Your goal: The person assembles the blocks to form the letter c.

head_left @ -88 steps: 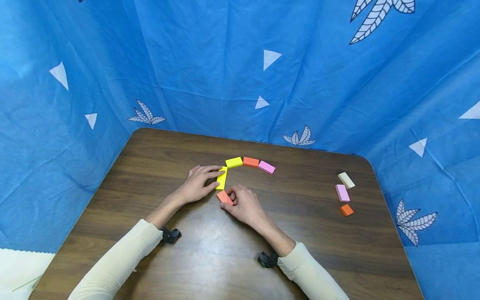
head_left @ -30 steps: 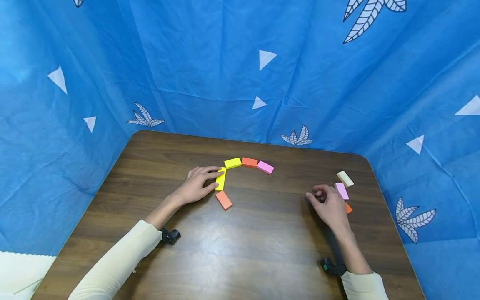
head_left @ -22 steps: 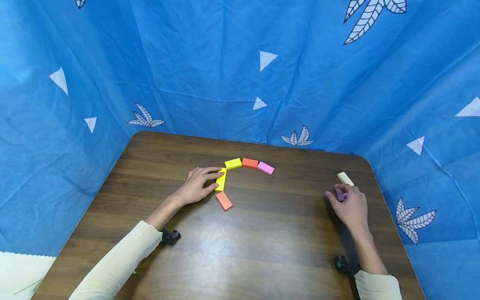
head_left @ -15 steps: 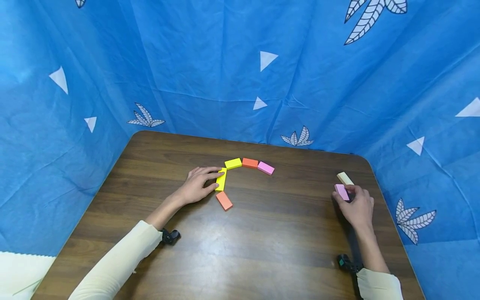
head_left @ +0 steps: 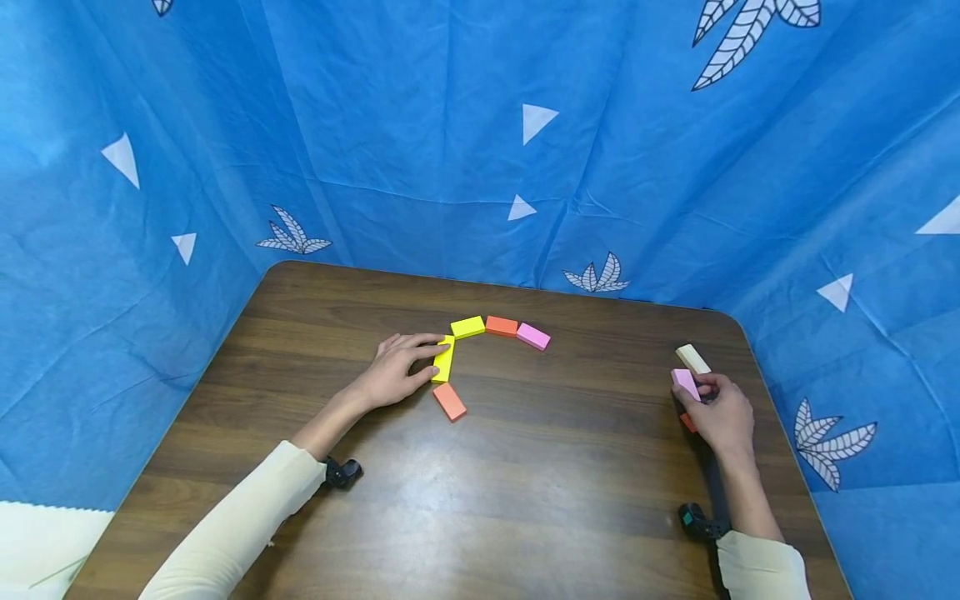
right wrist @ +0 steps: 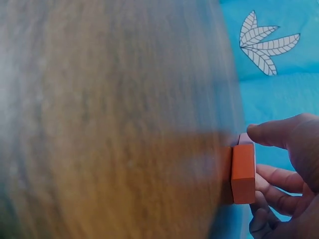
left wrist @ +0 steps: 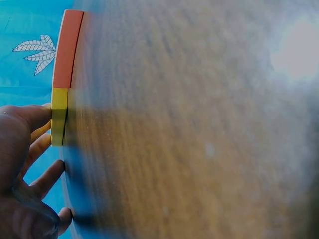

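Right hand [head_left: 725,414] rightward, pink block [head_left: 683,382] in pinch

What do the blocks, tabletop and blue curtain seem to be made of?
Blocks: probably painted wood, perhaps plastic; smooth, even color and crisp edges. Tabletop: wood or wood-look laminate, with a slight sheen; streaky grain and bright glare. Curtain: likely thin cloth, fairly matte; soft folds and creases.

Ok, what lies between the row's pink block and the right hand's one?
In the head view, only bare tabletop separates the right pink block from the other pink block.
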### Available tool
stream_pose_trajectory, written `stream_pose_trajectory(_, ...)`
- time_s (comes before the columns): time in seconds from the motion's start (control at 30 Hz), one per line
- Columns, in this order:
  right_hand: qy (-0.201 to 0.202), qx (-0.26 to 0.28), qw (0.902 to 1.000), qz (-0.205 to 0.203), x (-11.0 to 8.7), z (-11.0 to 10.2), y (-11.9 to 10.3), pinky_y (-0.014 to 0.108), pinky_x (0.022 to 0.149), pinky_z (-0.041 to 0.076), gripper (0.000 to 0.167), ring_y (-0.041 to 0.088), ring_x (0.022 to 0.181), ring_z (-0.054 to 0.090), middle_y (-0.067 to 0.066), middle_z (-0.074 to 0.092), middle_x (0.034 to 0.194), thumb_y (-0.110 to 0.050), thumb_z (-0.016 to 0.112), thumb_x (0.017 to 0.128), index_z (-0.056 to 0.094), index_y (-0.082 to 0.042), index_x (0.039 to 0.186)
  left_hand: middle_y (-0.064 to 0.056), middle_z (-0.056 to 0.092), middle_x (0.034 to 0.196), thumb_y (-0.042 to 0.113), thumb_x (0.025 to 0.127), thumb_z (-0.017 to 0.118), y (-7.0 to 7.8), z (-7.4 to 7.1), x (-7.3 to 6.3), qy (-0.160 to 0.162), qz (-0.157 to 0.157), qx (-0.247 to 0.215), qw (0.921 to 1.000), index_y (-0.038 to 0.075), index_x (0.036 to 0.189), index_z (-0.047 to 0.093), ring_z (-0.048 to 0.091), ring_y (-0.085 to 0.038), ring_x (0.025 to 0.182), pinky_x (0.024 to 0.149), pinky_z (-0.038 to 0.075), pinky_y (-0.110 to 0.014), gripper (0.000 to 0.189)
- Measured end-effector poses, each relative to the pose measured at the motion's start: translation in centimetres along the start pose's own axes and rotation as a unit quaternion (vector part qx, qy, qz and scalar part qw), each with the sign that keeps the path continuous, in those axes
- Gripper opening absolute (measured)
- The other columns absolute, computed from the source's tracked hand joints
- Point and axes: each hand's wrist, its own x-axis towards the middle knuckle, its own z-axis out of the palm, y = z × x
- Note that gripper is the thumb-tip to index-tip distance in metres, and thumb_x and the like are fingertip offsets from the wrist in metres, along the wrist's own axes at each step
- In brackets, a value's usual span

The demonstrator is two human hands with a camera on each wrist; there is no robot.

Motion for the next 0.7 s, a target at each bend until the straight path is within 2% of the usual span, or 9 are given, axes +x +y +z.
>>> stream_pose_trajectory(0.3, -0.012, -0.018, 0.9998, 0.002, -0.13, 0.19, 0.22, 0.040, 0.077, 0.041, 0.060, 0.043, 0.101, 0.058, 0.031, 0.064, 0.122, -0.036, 0.076, 0.099, 0.060, 0.008, 0.138, -0.004, 0.053, 0.166, 0.028, 0.107, 0.068, -0.01, 0.00, 0.04, -0.001, -0.001, -0.010, 1.0000, 0.018, 0.154, 0.062, 0.047, -0.037, 0.153, 0.128, 0.018, -0.075, 0.048)
stream_pose_trajectory(0.7, 0.019, -0.025, 0.9994, -0.014, -0.20, 0.55, 0.47, 0.042, 0.074, 0.040, 0.051, 0.042, 0.096, 0.059, 0.029, 0.065, 0.112, -0.031, 0.077, 0.097, 0.065, 0.008, 0.126, -0.005, 0.053, 0.166, 0.028, 0.107, 0.068, -0.14, 0.27, -0.01, 0.002, -0.001, -0.010, 1.0000, 0.018, 0.154, 0.062, 0.046, -0.038, 0.154, 0.128, 0.017, -0.076, 0.048)
